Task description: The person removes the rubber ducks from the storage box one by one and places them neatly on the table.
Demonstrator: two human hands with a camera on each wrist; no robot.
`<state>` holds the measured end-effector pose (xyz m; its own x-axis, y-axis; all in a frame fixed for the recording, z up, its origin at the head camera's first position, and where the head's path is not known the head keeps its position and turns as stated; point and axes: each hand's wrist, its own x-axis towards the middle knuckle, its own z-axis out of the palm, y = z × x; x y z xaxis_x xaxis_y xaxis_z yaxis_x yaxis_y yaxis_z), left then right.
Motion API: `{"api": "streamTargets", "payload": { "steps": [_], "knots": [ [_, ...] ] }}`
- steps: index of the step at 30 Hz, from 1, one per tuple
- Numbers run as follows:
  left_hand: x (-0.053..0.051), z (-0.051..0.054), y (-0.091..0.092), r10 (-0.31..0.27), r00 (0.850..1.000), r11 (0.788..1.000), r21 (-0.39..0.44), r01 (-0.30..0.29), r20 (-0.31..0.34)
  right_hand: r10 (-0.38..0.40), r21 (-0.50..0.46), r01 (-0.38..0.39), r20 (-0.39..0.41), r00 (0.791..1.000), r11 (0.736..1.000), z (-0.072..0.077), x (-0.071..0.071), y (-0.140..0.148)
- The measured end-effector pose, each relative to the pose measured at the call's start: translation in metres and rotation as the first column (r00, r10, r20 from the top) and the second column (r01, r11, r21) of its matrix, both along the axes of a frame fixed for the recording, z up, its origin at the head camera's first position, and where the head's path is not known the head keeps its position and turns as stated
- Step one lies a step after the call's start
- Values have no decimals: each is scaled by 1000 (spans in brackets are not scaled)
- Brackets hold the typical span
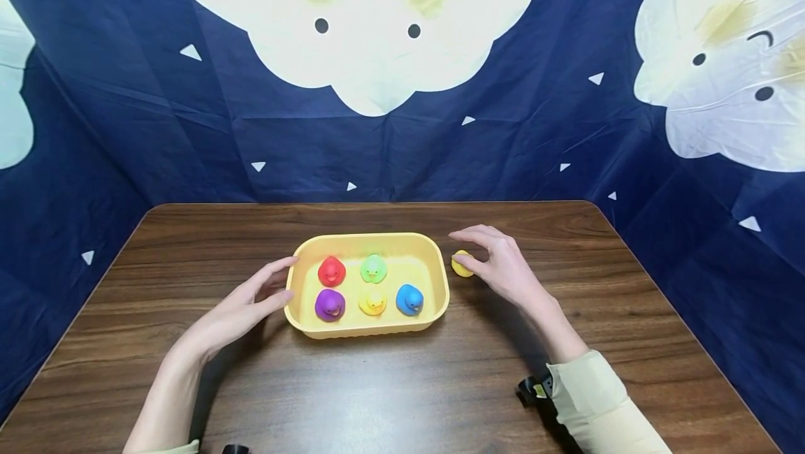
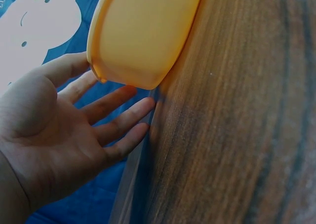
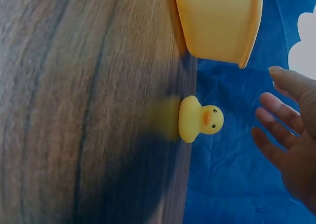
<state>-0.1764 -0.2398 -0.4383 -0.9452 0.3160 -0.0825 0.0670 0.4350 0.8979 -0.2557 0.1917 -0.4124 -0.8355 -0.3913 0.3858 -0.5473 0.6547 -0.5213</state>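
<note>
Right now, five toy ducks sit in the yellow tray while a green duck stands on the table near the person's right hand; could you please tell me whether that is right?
Not quite: the lone duck on the table near the right hand is yellow, not green, as the right wrist view shows. Five toy ducks do sit in the yellow tray.

On the surface (image 1: 377, 384), the tray (image 1: 367, 330) holds five ducks (image 1: 373, 302), three before two. Another duck (image 3: 188, 121) stands just right of it.
</note>
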Motion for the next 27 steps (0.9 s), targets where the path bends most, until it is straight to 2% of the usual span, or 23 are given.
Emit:
{"api": "streamTargets", "payload": {
  "steps": [8, 27],
  "knots": [
    [0, 1, 0, 4, 1000, 1000, -9, -4, 10, 59, 26, -57, -56, 997, 998, 4, 4, -8],
    [0, 0, 0, -2, 1000, 1000, 4, 2, 23, 162, 133, -149, -92, 982, 980, 6, 8, -16]
  ]
}}
